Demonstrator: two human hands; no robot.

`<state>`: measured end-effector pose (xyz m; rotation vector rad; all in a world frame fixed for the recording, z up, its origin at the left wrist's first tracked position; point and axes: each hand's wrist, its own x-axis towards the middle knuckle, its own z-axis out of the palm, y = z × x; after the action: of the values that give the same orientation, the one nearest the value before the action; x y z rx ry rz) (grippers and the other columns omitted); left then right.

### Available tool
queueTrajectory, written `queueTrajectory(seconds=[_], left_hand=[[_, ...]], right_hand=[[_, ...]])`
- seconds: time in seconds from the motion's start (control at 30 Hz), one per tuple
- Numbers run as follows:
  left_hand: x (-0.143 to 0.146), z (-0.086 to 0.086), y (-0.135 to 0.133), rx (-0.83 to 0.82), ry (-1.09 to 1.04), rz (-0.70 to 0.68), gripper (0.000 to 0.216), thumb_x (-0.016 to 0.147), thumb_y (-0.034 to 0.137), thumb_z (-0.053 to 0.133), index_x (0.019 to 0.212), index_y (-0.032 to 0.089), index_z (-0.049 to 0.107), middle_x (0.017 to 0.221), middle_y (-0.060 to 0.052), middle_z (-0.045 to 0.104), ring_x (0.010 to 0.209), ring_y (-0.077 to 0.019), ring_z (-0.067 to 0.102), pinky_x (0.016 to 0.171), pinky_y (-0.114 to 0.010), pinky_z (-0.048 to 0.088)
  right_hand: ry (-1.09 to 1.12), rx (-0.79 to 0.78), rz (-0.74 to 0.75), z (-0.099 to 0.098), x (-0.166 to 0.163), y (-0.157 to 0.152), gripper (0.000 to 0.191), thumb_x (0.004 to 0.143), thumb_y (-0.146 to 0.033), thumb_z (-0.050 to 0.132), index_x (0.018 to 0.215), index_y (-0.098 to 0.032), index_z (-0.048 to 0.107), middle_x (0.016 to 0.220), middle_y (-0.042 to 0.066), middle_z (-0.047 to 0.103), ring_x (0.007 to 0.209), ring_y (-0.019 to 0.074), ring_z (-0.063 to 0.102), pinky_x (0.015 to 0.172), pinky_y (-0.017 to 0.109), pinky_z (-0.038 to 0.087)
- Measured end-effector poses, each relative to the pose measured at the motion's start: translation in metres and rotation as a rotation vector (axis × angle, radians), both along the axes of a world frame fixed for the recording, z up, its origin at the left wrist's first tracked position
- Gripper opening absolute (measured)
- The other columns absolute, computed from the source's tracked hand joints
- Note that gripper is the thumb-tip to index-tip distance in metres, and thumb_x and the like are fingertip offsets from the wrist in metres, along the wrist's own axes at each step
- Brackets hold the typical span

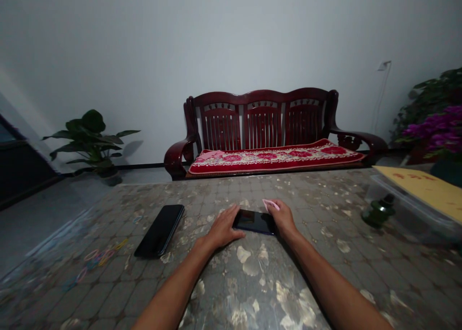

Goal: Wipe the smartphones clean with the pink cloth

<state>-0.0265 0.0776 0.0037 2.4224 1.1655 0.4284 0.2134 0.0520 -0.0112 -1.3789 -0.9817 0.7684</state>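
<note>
A dark smartphone [254, 221] lies sideways on the table, its glossy screen up. My left hand [225, 226] grips its left end, with the fingers at the far edge and the thumb at the near edge. At the other end, my right hand [283, 219] is closed on a thin pink piece [270, 204], perhaps cloth or paper, which sticks out past the fingertips. That hand also touches or overlaps the phone's right end. To the left lies a second, larger black phone [160, 231], slanted and apart from both hands.
Several coloured rubber bands [99, 257] lie at the left. On the right stand a dark green bottle [378, 210] and a clear plastic box [415, 219] with a yellow sheet [426, 188] on top. A wooden bench [262, 99] stands beyond the patterned table [325, 257].
</note>
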Motion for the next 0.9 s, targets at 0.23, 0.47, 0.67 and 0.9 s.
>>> queueTrajectory(seconds=[0.23,0.47,0.67,0.9], left_hand=[[-0.005,0.013,0.014,0.031,-0.008,-0.106,0.069,0.069,0.029,0.079,0.134,0.023,0.058,0.140,-0.010,0.060,0.126,-0.0314,0.054,0.110,-0.047,0.041],[0.000,0.000,-0.014,0.126,-0.084,0.015,0.060,0.076,0.026,0.076,0.132,0.022,0.057,0.128,-0.011,0.063,0.119,-0.0309,0.055,0.104,-0.048,0.043],[0.007,-0.013,-0.030,0.130,-0.122,0.122,0.072,0.074,0.031,0.081,0.138,0.020,0.052,0.129,-0.013,0.060,0.121,-0.0336,0.053,0.106,-0.051,0.040],[-0.010,-0.012,-0.028,0.033,-0.196,0.072,0.082,0.073,0.028,0.079,0.147,0.020,0.043,0.139,-0.015,0.055,0.128,-0.0336,0.048,0.110,-0.052,0.038]], right_hand=[[0.177,-0.002,0.055,0.007,-0.004,0.011,0.046,0.060,-0.051,0.077,0.088,-0.015,0.073,0.084,0.006,0.075,0.076,0.0204,0.064,0.068,0.028,0.047],[-0.385,0.048,0.038,0.013,0.012,0.001,0.030,0.081,-0.046,0.060,0.087,-0.021,0.074,0.087,0.005,0.073,0.088,0.0220,0.063,0.078,0.030,0.045],[-0.944,-0.040,0.031,0.032,0.015,-0.015,0.021,0.090,-0.029,0.056,0.091,-0.024,0.076,0.095,0.005,0.072,0.095,0.0223,0.057,0.082,0.029,0.038],[-1.203,-0.141,0.025,0.040,0.010,-0.020,0.023,0.095,-0.029,0.054,0.098,-0.024,0.076,0.099,0.008,0.071,0.097,0.0252,0.054,0.083,0.033,0.034]])
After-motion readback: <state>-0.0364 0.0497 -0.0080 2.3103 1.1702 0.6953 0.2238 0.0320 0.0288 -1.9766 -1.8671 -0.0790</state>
